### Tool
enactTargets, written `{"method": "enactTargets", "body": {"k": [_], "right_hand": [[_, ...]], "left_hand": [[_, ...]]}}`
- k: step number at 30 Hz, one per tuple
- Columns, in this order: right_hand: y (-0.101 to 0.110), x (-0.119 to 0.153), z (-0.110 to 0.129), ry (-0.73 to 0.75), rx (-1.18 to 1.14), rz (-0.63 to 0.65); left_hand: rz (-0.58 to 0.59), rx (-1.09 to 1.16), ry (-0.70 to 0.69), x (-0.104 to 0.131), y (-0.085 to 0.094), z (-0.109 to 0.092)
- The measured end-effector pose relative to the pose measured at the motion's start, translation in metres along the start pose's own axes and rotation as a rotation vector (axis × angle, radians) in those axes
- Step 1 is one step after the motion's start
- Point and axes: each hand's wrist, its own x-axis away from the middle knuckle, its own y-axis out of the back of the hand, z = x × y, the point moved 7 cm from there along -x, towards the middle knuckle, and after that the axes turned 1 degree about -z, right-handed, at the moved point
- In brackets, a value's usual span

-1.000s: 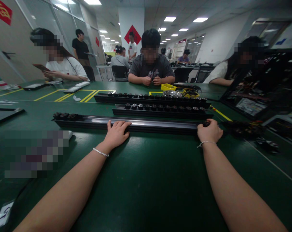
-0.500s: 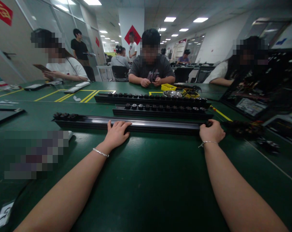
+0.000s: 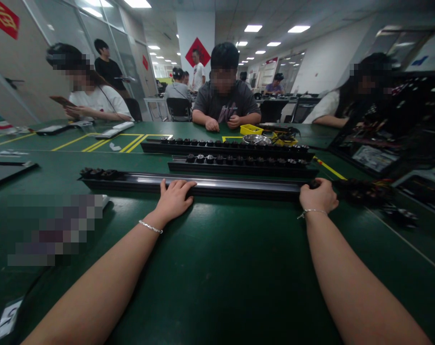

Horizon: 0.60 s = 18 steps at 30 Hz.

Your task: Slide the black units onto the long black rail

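A long black rail (image 3: pixel 239 188) with a shiny channel lies across the green table in front of me. Several small black parts (image 3: pixel 98 173) sit in a row at its left end. My left hand (image 3: pixel 174 197) grips the rail near its middle, fingers over the top and thumb on the near side. At the rail's right end, my right hand (image 3: pixel 318 195) is closed, with a small round black part (image 3: pixel 313 184) at its fingertips; the hand hides most of that part.
Beyond lie two more black rails (image 3: pixel 239 165) lined with small parts. A yellow tray (image 3: pixel 251 130) and metal bowl (image 3: pixel 256 139) stand behind them. Dark parts with wires (image 3: pixel 368 190) are at right, by an open black case (image 3: pixel 373 143). People sit around the table.
My right hand has shifted slightly right at the rail's end. My left hand stays in place. Across the table, a person's hands have moved apart.
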Motion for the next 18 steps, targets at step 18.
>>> {"method": "enactTargets", "body": {"k": [18], "right_hand": [[0.0053,-0.0059,-0.0074,-0.016,0.000,-0.027]], "left_hand": [[0.003,-0.008,0.004,0.0004,0.0000,-0.0003]]}}
